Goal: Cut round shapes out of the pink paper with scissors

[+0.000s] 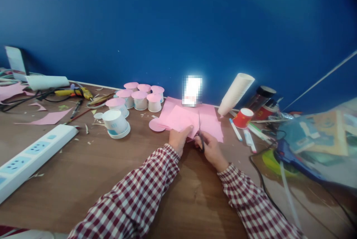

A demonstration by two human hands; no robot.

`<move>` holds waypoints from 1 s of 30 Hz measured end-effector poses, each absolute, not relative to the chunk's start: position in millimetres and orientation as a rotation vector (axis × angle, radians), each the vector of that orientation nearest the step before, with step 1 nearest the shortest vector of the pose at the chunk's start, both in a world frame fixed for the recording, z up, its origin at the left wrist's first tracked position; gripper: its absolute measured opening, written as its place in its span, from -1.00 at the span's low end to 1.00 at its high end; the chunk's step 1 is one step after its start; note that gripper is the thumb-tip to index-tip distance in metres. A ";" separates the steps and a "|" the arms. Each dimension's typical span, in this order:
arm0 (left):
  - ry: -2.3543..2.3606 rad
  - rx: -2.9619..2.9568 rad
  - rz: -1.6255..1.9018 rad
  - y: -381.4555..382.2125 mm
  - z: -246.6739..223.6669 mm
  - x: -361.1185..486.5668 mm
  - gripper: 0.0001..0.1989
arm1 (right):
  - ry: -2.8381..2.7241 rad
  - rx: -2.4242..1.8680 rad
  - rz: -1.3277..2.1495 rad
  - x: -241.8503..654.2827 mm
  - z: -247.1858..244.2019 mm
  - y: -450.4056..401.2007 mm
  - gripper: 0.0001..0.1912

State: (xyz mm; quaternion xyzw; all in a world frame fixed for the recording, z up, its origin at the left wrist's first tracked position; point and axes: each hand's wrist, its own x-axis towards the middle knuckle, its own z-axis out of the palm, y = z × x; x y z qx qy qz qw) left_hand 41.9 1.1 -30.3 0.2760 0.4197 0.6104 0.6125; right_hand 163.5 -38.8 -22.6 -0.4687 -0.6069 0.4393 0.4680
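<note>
- The left hand [180,140] is gripping the near edge of the pink paper [178,118] with its fingers, and the thumb lies on top of the sheet.
- The right hand [212,149] has its fingers closed around the handles of the scissors [201,143]; the blades point away from the person, at the pink paper. How wide the blades stand, I cannot tell.
- The pink paper lies in overlapping sheets on the tabletop [195,202], near the blue wall [139,27], and a pink round piece [156,125] is at its left side.
- Farther left stand several cups with pink round tops [140,101], and in front of them one white cup [113,120].
- To the right of the paper, a tall stack of cups [235,94] leans, with a red cup [243,119] near it.
- At the left edge lies a white power strip [41,147].
</note>
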 end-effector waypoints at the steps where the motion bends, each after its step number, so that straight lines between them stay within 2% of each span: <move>1: 0.967 0.638 1.413 1.0 -30.3 41.9 -0.55 | -1.488 -1.152 1.076 163.5 -22.6 -38.8 -0.74; 30: 0.964 0.608 1.413 0.6 -27.4 42.0 -0.54 | -1.493 -1.162 1.068 164.5 -22.9 -39.4 -0.72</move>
